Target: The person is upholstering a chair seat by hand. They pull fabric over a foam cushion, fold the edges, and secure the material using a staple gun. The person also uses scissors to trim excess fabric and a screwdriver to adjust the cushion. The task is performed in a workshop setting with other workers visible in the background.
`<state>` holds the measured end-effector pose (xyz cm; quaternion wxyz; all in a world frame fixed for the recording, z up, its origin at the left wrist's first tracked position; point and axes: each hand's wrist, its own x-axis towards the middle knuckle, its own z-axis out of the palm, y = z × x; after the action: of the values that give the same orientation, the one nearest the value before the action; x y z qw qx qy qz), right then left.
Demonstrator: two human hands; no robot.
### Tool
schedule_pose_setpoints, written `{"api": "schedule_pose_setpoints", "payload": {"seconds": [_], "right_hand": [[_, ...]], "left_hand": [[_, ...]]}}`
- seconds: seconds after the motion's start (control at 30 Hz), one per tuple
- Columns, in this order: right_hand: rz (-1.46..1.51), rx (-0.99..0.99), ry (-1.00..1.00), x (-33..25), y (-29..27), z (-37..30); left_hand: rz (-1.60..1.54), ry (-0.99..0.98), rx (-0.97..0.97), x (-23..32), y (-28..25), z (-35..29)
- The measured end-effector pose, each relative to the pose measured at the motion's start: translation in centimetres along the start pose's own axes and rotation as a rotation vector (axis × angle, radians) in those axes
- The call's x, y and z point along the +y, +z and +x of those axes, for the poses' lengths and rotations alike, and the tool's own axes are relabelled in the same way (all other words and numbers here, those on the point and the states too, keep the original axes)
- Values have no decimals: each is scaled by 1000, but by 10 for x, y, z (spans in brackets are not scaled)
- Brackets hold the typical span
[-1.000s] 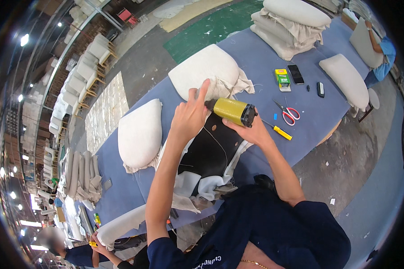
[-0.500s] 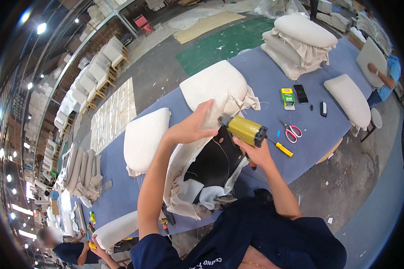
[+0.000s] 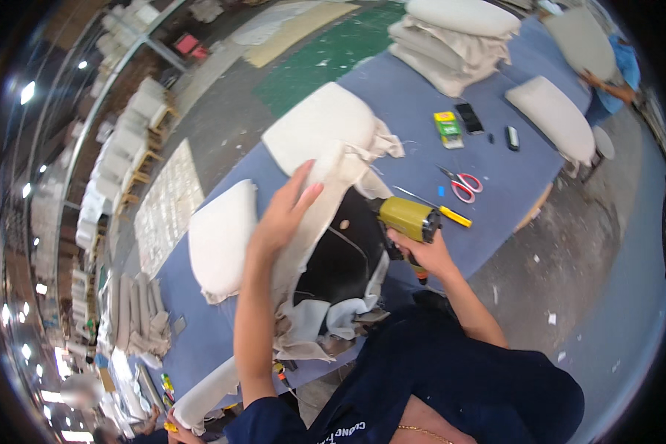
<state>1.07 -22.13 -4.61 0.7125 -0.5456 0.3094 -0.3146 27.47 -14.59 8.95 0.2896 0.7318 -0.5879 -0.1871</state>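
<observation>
In front of me lies an upturned chair cushion with a black underside (image 3: 340, 259) and loose cream fabric (image 3: 303, 248) round its rim. My left hand (image 3: 277, 214) rests at the left edge of that fabric, fingers stretched out and holding nothing. A yellow-olive staple gun (image 3: 407, 218) is gripped in my right hand (image 3: 429, 255). Its nose sits by the cushion's far right edge; whether it touches cannot be made out. White padding (image 3: 344, 318) and crumpled cloth bunch up at the cushion's near end.
On the blue table (image 3: 377, 81) are red-handled scissors (image 3: 464, 187), a yellow-handled screwdriver (image 3: 455, 217), a green-yellow box (image 3: 448, 129) and a phone (image 3: 468, 118). Cream cushions (image 3: 222, 237) stand around, some stacked (image 3: 451, 44). Co-workers are at far right (image 3: 610, 85) and lower left.
The staple gun has come away from the far left fabric edge toward the cushion's right side. My left hand has slid back a little along the fabric. The whole view has shifted.
</observation>
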Motion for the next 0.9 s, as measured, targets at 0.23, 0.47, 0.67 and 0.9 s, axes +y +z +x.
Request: {"api": "schedule_pose_setpoints", "payload": {"seconds": [0.23,0.47,0.67,0.9], "right_hand": [[-533,110,-57,35,-24,-40],[-179,-16,-226,31,3,-38],[-269,-45,-330,12,6,-43],[-340,230,23,-1,-39,-41]], "left_hand": [[322,231,447,41,58,-79],[-617,-160,156,6,251,-135],[-508,-80,341,13,257,-113],[-384,-311,-30,34,277,-100]]}}
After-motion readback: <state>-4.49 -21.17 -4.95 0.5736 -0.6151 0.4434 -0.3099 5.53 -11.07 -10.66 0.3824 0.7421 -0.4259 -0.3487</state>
